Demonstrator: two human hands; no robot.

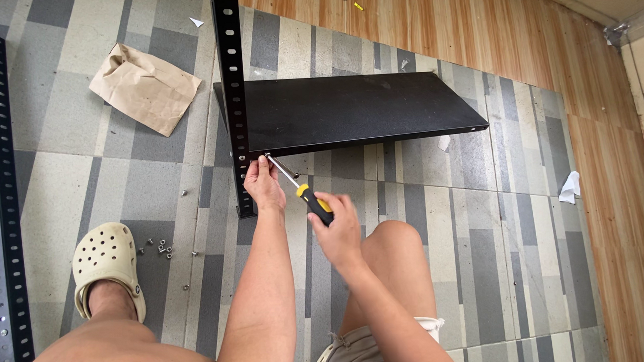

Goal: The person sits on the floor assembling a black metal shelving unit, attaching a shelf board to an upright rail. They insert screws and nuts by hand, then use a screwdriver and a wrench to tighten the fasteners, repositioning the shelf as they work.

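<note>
Down on the patterned floor [423,220], the person's left hand [263,184] pinches at the bolt hole where the black shelf panel [355,110] meets the slotted upright post [232,98], fingers pressed together there. Their right hand [338,229] is clamped round the yellow-and-black screwdriver [307,196], whose tip sits at that same corner. To my eye, the job goes best with the shaft kept in line with the screw and the left fingers steadying the joint. Loose nuts and bolts [160,248] lie near the left foot's beige clog [105,267]. A crumpled paper bag [144,86] rests farther off; a second slotted post [0,206] lies along the left. Both bare knees crowd the working space.
</note>
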